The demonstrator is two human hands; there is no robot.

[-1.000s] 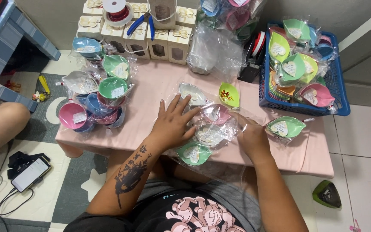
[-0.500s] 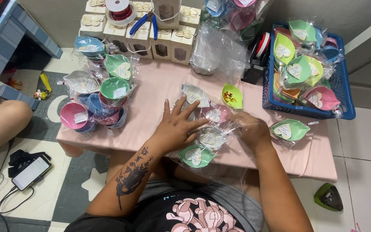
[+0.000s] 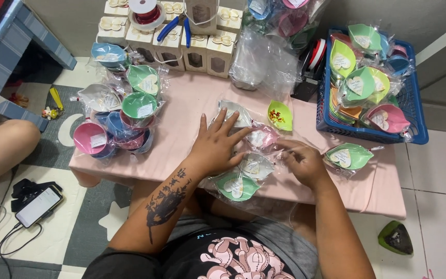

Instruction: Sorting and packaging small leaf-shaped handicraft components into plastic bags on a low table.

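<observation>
- We see the left hand (image 3: 217, 146) lying flat with fingers spread wide, palm down on a row of cellophane-wrapped leaf-shaped dishes (image 3: 249, 155) on the pink table (image 3: 181, 103); it presses rather than grasps.
- The right hand (image 3: 303, 164) rests just beside that row, fingers loosely curled; its fingertips (image 3: 284, 151) touch the cellophane near the pink wrapped dish (image 3: 260, 137). We cannot tell whether they pinch the wrap.
- A green wrapped dish (image 3: 236, 186) lies at the near table edge, below both hands.
- Another green wrapped dish (image 3: 349, 156) sits just right of the right hand.
- An unwrapped yellow-green dish (image 3: 280, 114) lies beyond the fingers.
- The blue basket (image 3: 414, 103) holds more wrapped dishes.
</observation>
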